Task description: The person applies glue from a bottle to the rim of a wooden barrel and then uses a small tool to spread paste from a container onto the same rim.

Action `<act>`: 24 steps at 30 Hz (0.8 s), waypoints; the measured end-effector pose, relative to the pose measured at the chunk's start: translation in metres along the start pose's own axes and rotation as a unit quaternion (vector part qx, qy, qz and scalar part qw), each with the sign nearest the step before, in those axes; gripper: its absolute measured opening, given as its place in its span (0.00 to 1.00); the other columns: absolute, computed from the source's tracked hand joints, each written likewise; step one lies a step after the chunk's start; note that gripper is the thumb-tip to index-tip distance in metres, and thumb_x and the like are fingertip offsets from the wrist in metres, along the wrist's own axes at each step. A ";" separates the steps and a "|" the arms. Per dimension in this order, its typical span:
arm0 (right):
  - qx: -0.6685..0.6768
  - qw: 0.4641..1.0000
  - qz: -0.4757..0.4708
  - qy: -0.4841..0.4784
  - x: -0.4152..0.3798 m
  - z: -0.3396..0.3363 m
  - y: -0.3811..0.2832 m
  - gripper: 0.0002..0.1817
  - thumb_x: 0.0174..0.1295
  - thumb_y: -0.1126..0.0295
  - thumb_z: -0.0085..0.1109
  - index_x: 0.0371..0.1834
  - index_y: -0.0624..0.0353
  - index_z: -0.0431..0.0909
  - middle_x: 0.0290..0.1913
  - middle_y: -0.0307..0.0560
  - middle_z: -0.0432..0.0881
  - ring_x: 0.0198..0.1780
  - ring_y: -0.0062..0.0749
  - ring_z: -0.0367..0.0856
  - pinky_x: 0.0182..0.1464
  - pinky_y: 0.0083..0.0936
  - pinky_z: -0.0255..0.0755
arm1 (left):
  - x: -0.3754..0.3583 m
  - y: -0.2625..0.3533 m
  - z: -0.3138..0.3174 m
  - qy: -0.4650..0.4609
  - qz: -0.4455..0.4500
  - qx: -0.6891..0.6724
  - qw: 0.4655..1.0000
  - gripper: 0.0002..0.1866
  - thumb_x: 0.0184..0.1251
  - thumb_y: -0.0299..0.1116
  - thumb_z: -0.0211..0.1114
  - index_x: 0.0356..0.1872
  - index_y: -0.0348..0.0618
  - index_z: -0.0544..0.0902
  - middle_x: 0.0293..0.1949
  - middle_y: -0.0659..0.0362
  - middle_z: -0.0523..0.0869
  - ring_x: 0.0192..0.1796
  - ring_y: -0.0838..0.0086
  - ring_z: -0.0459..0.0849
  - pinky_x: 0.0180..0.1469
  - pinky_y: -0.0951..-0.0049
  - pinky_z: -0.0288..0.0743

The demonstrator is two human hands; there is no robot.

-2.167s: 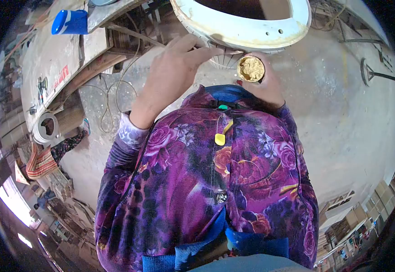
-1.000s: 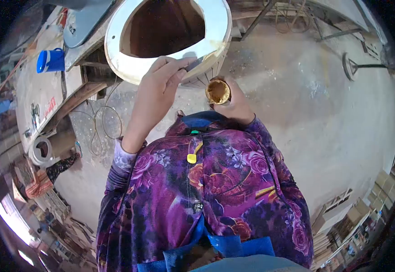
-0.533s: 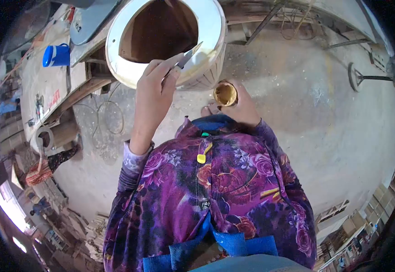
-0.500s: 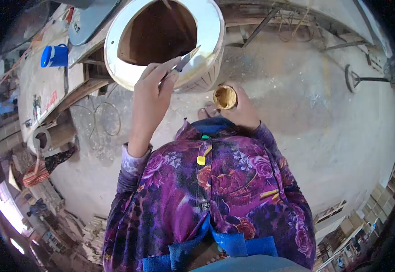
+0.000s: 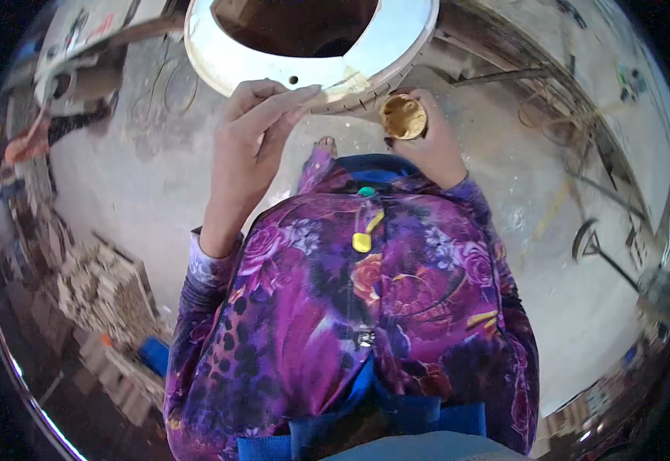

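Observation:
A large white round piece (image 5: pixel 250 52) with a wide dark opening fills the top middle of the head view. Its flat rim carries a small hole, a seam and a yellowish smear; short dark marks line its side. My left hand (image 5: pixel 254 138) is closed at the near rim, pinching a thin putty knife (image 5: pixel 340 83) whose handle the fingers mostly hide. The blade lies against or just above the rim by the smear. In my right hand (image 5: pixel 436 142) is a small cup (image 5: pixel 404 117) of tan paste, tilted toward me, right of and below the rim.
Long wooden benches (image 5: pixel 519 65) run behind the white piece. A stack of wooden pieces (image 5: pixel 108 288) lies at the lower left. Beyond it, another person (image 5: pixel 31 142) is at the far left. A black-handled tool (image 5: pixel 608 257) rests on the floor at right.
The view has turned, so the white piece sits higher and further right. My left hand has brought the putty knife down to the near rim edge; the cup is now closer to the rim.

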State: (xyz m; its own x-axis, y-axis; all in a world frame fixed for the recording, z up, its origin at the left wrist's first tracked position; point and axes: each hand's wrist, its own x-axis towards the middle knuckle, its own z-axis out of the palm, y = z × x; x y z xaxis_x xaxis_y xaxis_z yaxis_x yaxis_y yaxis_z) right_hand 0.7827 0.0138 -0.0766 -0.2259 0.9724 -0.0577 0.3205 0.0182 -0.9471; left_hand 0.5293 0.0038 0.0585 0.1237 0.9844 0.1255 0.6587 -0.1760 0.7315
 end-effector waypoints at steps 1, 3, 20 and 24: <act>-0.008 1.000 -0.014 -0.017 0.003 -0.009 0.003 0.37 0.45 0.72 0.73 0.63 0.60 0.71 0.56 0.58 0.78 0.61 0.53 0.78 0.64 0.39 0.72 | -0.002 0.004 0.007 0.015 -0.004 0.005 1.000 0.15 0.68 0.24 0.68 0.54 0.48 0.89 0.42 0.55 0.82 0.43 0.67 0.82 0.46 0.70 0.75; -0.009 0.998 -0.046 -0.052 0.007 -0.027 0.003 0.36 0.45 0.72 0.73 0.62 0.60 0.71 0.56 0.57 0.78 0.61 0.52 0.78 0.64 0.39 0.71 | -0.001 0.008 0.019 0.039 0.015 0.055 0.998 0.16 0.67 0.24 0.69 0.54 0.48 0.90 0.42 0.55 0.82 0.44 0.65 0.82 0.46 0.68 0.76; 0.026 0.986 -0.035 -0.163 0.026 -0.071 0.012 0.32 0.46 0.76 0.71 0.59 0.59 0.73 0.53 0.52 0.79 0.57 0.44 0.80 0.63 0.34 0.72 | -0.007 0.030 0.047 0.115 -0.027 0.190 0.975 0.17 0.64 0.19 0.67 0.51 0.50 0.90 0.41 0.57 0.83 0.43 0.65 0.83 0.43 0.68 0.78; -0.004 0.983 -0.052 -0.174 0.028 -0.074 0.014 0.33 0.46 0.75 0.73 0.60 0.58 0.73 0.53 0.52 0.80 0.57 0.44 0.80 0.63 0.34 0.72 | -0.014 0.040 0.059 0.114 -0.020 0.277 0.954 0.15 0.66 0.21 0.68 0.50 0.48 0.90 0.42 0.56 0.83 0.43 0.65 0.84 0.44 0.68 0.78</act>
State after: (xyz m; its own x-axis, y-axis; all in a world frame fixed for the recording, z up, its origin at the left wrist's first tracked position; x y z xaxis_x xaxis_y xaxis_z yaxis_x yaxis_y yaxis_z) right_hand 0.8485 0.0582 -0.0679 -0.5577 0.8274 -0.0666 0.2864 0.1164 -0.9510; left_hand 0.5975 -0.0173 0.0466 -0.0324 0.9556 0.2930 0.9586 -0.0533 0.2797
